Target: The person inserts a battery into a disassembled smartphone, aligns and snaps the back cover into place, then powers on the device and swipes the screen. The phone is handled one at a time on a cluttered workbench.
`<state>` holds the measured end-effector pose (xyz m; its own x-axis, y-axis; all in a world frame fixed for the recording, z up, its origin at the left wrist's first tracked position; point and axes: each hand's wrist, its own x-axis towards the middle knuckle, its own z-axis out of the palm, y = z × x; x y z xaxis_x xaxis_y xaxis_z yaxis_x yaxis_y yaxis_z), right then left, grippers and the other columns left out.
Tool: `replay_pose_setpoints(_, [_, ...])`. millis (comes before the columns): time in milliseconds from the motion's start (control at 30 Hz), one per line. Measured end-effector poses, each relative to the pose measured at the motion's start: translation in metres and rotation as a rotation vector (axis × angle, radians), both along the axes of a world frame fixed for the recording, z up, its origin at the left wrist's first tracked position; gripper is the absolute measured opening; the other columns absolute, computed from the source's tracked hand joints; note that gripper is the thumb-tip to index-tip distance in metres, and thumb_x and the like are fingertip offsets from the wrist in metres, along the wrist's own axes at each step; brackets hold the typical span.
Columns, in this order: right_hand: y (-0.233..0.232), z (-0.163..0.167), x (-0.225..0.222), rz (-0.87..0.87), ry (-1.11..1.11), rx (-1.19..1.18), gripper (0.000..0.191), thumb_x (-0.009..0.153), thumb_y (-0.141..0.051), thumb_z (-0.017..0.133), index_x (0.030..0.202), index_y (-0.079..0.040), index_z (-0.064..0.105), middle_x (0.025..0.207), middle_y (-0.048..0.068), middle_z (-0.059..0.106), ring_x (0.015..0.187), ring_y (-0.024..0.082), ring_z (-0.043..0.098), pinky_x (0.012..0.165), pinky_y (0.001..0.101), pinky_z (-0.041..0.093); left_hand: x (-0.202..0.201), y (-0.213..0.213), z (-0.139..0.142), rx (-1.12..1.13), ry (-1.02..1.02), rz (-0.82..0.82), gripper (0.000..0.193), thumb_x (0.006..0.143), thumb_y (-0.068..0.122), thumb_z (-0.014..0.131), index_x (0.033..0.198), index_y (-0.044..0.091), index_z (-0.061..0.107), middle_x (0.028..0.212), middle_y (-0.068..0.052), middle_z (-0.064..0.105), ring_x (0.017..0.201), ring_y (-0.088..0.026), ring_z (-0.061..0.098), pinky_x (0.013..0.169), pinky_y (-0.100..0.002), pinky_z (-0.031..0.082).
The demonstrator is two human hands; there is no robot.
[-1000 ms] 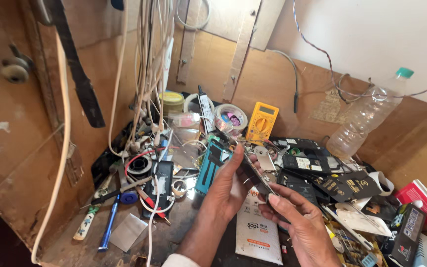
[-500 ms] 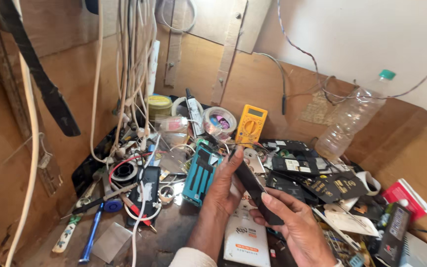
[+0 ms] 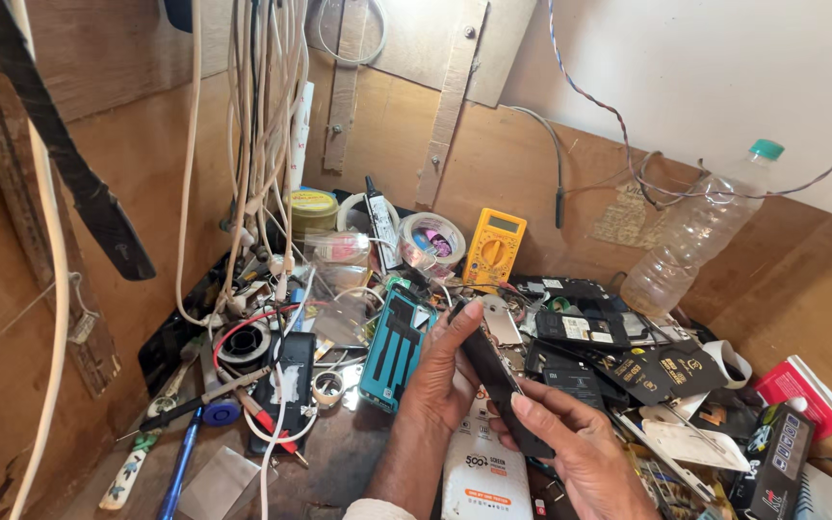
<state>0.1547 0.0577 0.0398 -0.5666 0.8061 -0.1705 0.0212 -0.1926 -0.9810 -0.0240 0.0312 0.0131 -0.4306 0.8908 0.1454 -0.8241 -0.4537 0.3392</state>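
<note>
- Left hand [image 3: 447, 371] is gripping the upper end of a dark, slim phone [image 3: 501, 385], thumb tip pressing near its top corner and fingers curled behind it.
- Right hand [image 3: 580, 453] is pinching the lower end of the same phone, thumb lying flat along its edge, so the piece is hanging tilted between both hands, above a white printed packet [image 3: 483, 472].
- Judging by the grip, it is worth keeping the pressure on the edges and not on the flat face, and holding it over the bench so that nothing falling off gets lost in the clutter.
- Just left of the left hand a teal phone frame [image 3: 395, 349] is lying flat; farther left a black handset [image 3: 286, 385] is sitting under red and white wires.
- Beyond the hands a yellow multimeter [image 3: 495, 248] is leaning by the wall; far right a clear plastic bottle [image 3: 690, 241] is standing.
- Whether the phone's back is on or off is hard to tell, since it is showing almost edge-on.
- Both wrists are running out of the bottom edge, and the right hand's fingers are hiding behind the phone.
</note>
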Motion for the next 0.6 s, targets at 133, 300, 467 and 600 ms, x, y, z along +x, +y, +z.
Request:
replay_pose_setpoints(133, [0.002,-0.001,0.001,-0.01,-0.02,-0.012,0.053,0.083,-0.02,0.074,0.13,0.002,0.068,0.101,0.014,0.078,0.09,0.022,0.073,0.084,0.04,0.059,0.0,0.004,-0.003,-0.012,-0.009,0.013,0.039,0.081,0.025,0.085,0.108,0.011,0.061,0.086,0.001,0.063,0.073,-0.013,0.062,0.066,-0.029,0.053])
replay_pose_setpoints(300, [-0.001,0.0,0.003,-0.077,-0.146,0.111,0.043,0.091,-0.019,0.075,0.13,-0.001,0.072,0.102,0.014,0.073,0.092,0.016,0.063,0.079,0.0327,0.046,0.0,0.002,0.0,-0.017,-0.005,0.06,0.041,0.081,0.024,0.085,0.111,0.009,0.063,0.091,0.0,0.066,0.078,-0.012,0.064,0.073,-0.029,0.054])
replay_pose_setpoints(467, [-0.014,0.02,-0.006,-0.188,-0.051,0.336,0.033,0.091,-0.019,0.071,0.109,0.007,0.08,0.097,0.012,0.081,0.088,0.012,0.071,0.081,0.0273,0.055,0.0,-0.005,0.01,0.012,0.062,0.051,0.046,0.078,0.023,0.083,0.116,0.006,0.065,0.101,-0.005,0.072,0.09,-0.015,0.072,0.085,-0.032,0.059])
replay_pose_setpoints(600, [-0.03,0.038,-0.023,-0.238,-0.025,0.371,0.027,0.089,-0.013,0.073,0.105,0.006,0.081,0.089,0.009,0.079,0.075,0.009,0.068,0.069,0.024,0.052,0.001,-0.007,0.012,0.024,0.082,0.035,0.043,0.08,0.023,0.082,0.116,0.005,0.067,0.096,-0.005,0.072,0.087,-0.016,0.071,0.08,-0.035,0.059])
